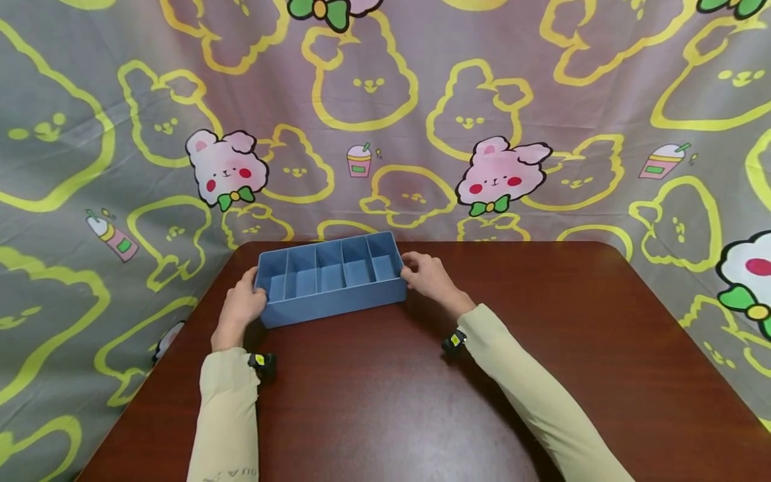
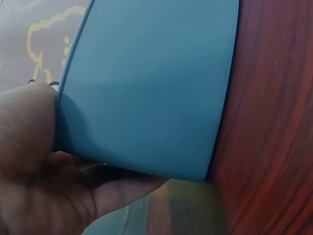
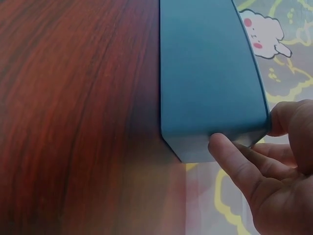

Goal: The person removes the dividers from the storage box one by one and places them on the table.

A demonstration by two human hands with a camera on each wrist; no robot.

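Clamped on the left end of the blue five-compartment box (image 1: 337,302) is the left hand (image 1: 239,304), its thumb by the box's rim; behind the box hangs a patterned cloth (image 1: 337,150). The right hand (image 1: 429,273) grips the box's right end, and the brown table (image 1: 560,335) lies beneath the box, spreading mostly nearer and rightward of it.

Sleeves, two, long. Left sleeve (image 1: 227,415): pale yellow-green cloth, plain weave to the eye, creased behind the cuff; dark lettering (image 1: 241,472) towards the lower edge, partly cut off, not legible. Right sleeve (image 1: 530,388): same cloth and colour, light folds.
Wrist units, two, small, black, block-shaped, one per cuff: left unit (image 1: 262,365) and right unit (image 1: 454,342), each bearing a bright yellow-green square marking.
Hands, left hand (image 1: 239,306) and right hand (image 1: 430,276): bare.
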